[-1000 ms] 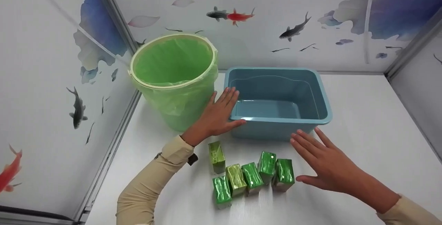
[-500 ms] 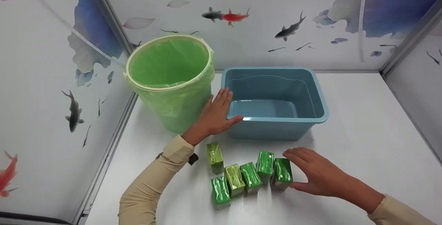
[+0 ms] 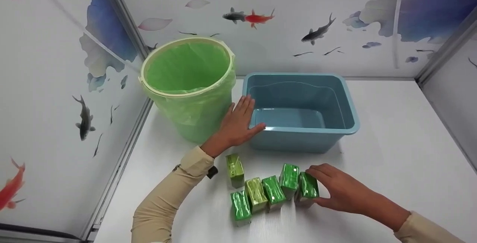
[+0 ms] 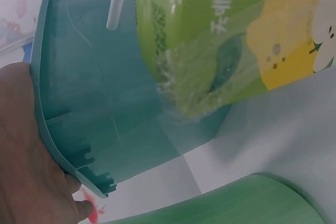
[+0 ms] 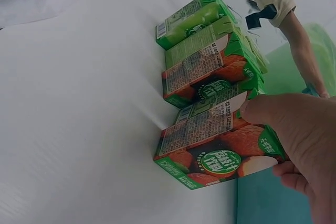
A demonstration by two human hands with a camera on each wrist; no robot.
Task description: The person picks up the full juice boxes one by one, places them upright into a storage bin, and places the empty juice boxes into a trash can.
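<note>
In the head view my right hand (image 3: 343, 189) pinches the rightmost juice box (image 3: 309, 187), thumb on the near side and fingers on the far side. The right wrist view shows that juice box (image 5: 210, 150) with red fruit printed on its front and my thumb (image 5: 257, 109) on its upper edge. It stands upright on the table. My left hand (image 3: 238, 123), fingers straight, rests at the left corner of a blue plastic tub (image 3: 294, 140). Several more green and yellow-green juice boxes (image 3: 273, 189) stand left of the held one.
A bin (image 3: 186, 118) with a green liner stands left of the tub. One yellow-green box (image 3: 234, 168) sits apart, near my left wrist. Its printed side (image 4: 226, 40) looms large in the left wrist view. Fish-patterned wall panels (image 3: 283, 56) enclose the white table (image 3: 391, 131).
My right hand has come down and toward me from the tub's front to the rightmost juice box, and its fingers have closed round the top. My left hand stays at the tub's corner.
</note>
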